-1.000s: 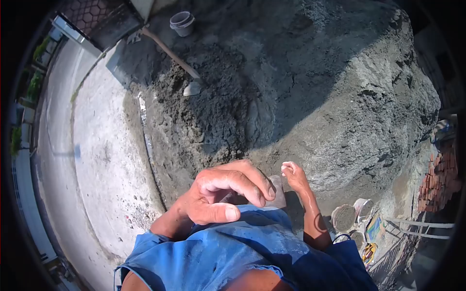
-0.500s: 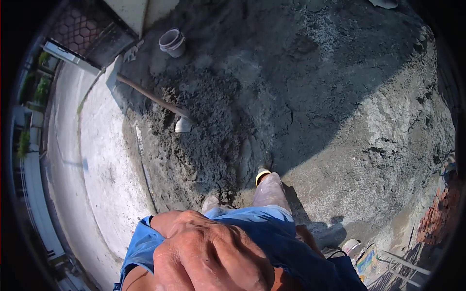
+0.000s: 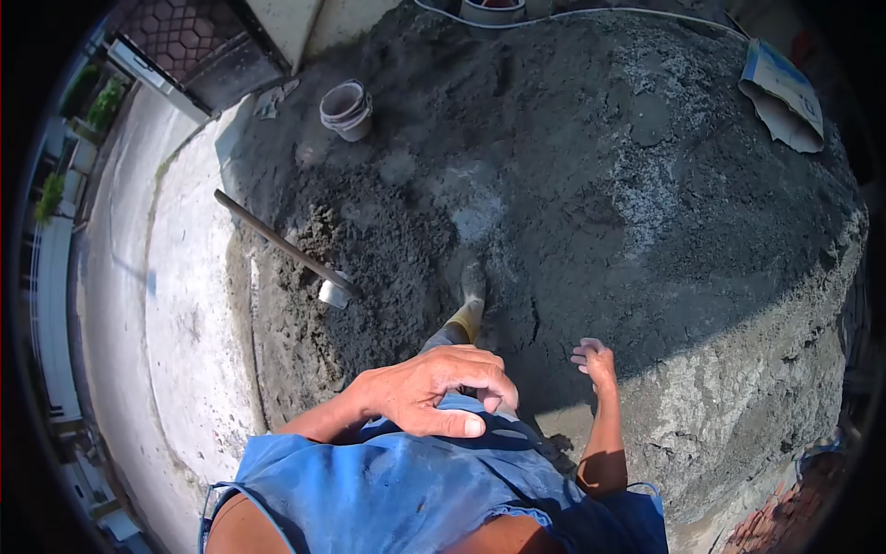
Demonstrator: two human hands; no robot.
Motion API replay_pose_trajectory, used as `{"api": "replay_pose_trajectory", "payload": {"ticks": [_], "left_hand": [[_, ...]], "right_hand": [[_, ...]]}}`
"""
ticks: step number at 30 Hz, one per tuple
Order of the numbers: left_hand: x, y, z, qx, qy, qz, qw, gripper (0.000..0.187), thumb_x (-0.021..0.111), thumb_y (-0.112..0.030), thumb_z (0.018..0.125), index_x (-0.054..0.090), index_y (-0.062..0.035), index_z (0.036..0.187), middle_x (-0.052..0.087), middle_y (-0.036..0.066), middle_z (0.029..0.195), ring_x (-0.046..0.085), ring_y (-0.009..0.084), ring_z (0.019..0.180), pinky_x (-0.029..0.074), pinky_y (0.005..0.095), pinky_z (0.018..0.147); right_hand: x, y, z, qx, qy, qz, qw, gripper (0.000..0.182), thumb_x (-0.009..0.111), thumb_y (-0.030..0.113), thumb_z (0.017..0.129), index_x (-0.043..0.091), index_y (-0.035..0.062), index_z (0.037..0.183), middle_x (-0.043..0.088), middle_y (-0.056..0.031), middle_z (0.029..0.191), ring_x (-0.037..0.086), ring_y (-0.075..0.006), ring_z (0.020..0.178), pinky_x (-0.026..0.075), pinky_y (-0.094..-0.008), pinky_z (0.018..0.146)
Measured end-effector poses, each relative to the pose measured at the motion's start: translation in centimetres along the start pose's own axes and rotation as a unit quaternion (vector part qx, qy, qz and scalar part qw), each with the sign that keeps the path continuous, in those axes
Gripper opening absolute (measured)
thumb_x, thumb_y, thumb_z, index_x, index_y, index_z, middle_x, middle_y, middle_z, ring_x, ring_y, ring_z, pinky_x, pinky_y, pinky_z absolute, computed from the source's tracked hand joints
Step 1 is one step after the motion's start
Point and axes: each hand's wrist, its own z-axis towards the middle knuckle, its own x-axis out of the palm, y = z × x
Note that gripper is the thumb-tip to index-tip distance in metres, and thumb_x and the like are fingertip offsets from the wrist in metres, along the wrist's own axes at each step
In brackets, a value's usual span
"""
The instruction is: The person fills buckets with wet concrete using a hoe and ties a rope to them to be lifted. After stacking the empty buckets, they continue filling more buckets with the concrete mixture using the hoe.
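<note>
The grey heap (image 3: pixel 591 212) is filling most of the ground ahead, its left part lying in loose, dark clods and its right side looking smoother. The pale pavement (image 3: pixel 185 305) is running along its left edge. The long-handled tool (image 3: pixel 281 247) is lying aslant at the heap's left side, its handle pointing toward the pavement and its whitish head (image 3: pixel 335 291) sitting against the clods; neither hand is touching it. Beyond it, a bucket (image 3: pixel 353 126) is standing on the grey material, and a torn paper bag (image 3: pixel 784 97) is lying at the far right.

One boot (image 3: pixel 472 286) is reaching forward onto the grey material, right of the tool. Good footing is probably calling for a flat, settled sole, weight shifting slowly, and the feet keeping clear of the tool's head.

The left hand (image 3: pixel 434 383) is hanging before the blue shirt (image 3: pixel 369 480), fingers loosely curling around nothing visible. The right hand (image 3: pixel 595 362) is hovering out to the side, apparently empty, fingers partly bending. Keeping both arms loose and apart is likely helping balance.
</note>
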Motion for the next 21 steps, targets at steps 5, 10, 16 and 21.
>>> {"api": "replay_pose_trajectory", "payload": {"ticks": [5,10,16,21], "left_hand": [[-11.0,8.7,2.1,-0.181,-0.042,-0.066,0.980,0.049,0.054,-0.044,0.089,0.058,-0.0001,0.111,0.059,0.009,0.093,0.057,0.0207,0.089,0.044,0.0349,0.081],[-23.3,10.9,6.1,-0.192,-0.180,-0.083,0.961,0.044,0.055,-0.041,0.090,0.058,-0.0023,0.110,0.058,0.004,0.096,0.053,0.0139,0.092,0.043,0.0311,0.084],[-34.7,8.3,4.3,-0.154,-0.359,-0.043,0.920,0.039,0.052,-0.036,0.091,0.056,-0.0015,0.109,0.057,0.003,0.089,0.053,0.0111,0.088,0.042,0.0267,0.080],[-43.4,11.3,0.5,-0.153,-0.471,-0.054,0.867,0.037,0.052,-0.034,0.091,0.057,-0.0006,0.107,0.058,0.003,0.086,0.054,0.0123,0.083,0.042,0.0273,0.079]], "right_hand": [[-0.4,6.8,11.7,-0.042,0.039,-0.114,0.992,0.027,0.056,0.017,0.085,0.058,0.0017,0.108,0.063,-0.0093,0.092,0.063,-0.0172,0.080,0.051,-0.0299,0.068],[1.2,12.4,16.4,0.083,0.073,-0.194,0.975,0.020,0.057,0.014,0.085,0.059,0.0024,0.101,0.062,-0.0072,0.087,0.062,-0.0154,0.076,0.052,-0.0279,0.067],[11.4,24.9,24.9,0.010,0.146,-0.191,0.971,0.020,0.058,0.018,0.085,0.061,0.0046,0.100,0.063,-0.0060,0.084,0.061,-0.0155,0.078,0.050,-0.0321,0.068],[19.9,36.5,32.3,-0.084,0.201,-0.337,0.916,0.023,0.057,0.018,0.084,0.061,0.0018,0.100,0.064,-0.0088,0.086,0.062,-0.0162,0.075,0.050,-0.0299,0.067]]}}
